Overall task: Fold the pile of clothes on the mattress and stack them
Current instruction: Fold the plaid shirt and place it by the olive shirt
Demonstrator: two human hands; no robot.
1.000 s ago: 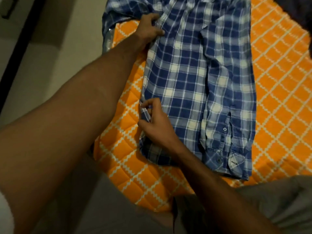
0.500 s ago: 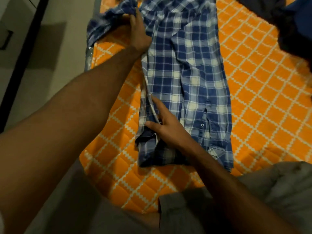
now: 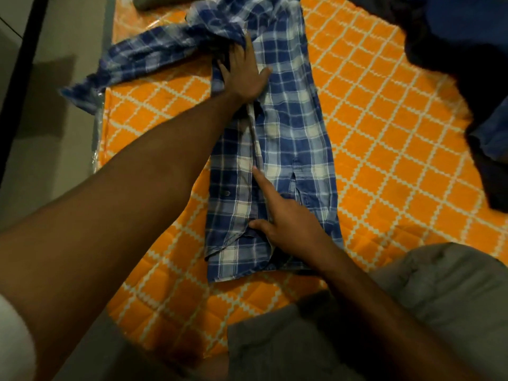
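- A blue-and-white plaid shirt [image 3: 288,138] lies lengthwise on the orange quilted mattress [image 3: 390,138], both long sides folded in toward the middle so it forms a narrow strip
- The left hand [image 3: 243,74] lies palm down near the shirt's far end, fingers [image 3: 248,46] spread flat and pressing the cloth, nothing pinched between them
- One sleeve [image 3: 143,59] trails out from under that hand to the left, its cuff hanging over the mattress edge
- The right hand [image 3: 288,218] rests on the near part of the shirt, index finger stretched out along the centre fold, thumb splayed to the left; it presses rather than grips
- Dark clothes [image 3: 461,45] are heaped at the upper right of the mattress, apart from the shirt
- Grey fabric [image 3: 412,312] fills the lower right corner, over the near mattress edge
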